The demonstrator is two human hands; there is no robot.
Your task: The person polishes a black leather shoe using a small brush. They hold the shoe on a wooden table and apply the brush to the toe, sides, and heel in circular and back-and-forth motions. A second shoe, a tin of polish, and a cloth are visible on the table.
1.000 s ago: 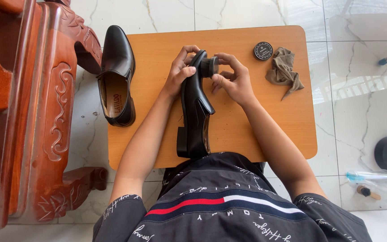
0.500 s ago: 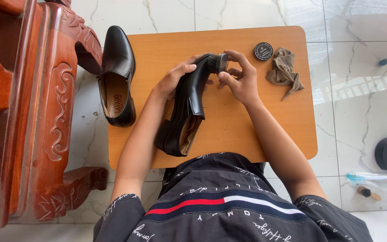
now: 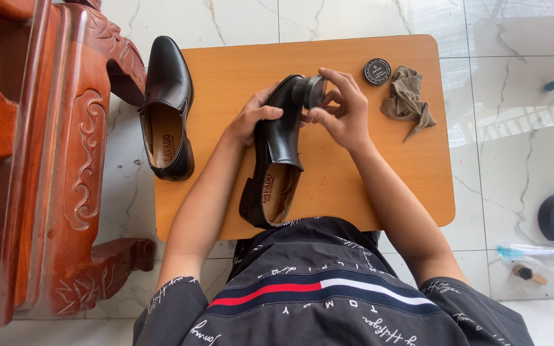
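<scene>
I am steadying a black shoe [image 3: 277,160] above the wooden surface [image 3: 238,70], my left hand [image 3: 251,118] gripping its upper so the toe faces my right hand [image 3: 341,112], whose fingers are closing around a small applicator [image 3: 315,91] pressing against the toe.

Blurred thing [image 3: 316,91] at the shoe's [image 3: 278,150] toe (indistinct); chair [image 3: 30,160] cropped.

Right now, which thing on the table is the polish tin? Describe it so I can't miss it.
On the small wooden table, look to the far right corner. The round black tin lies flat there, just left of the crumpled brown cloth. It is the only small flat disc, unlike the two black shoes.
</scene>
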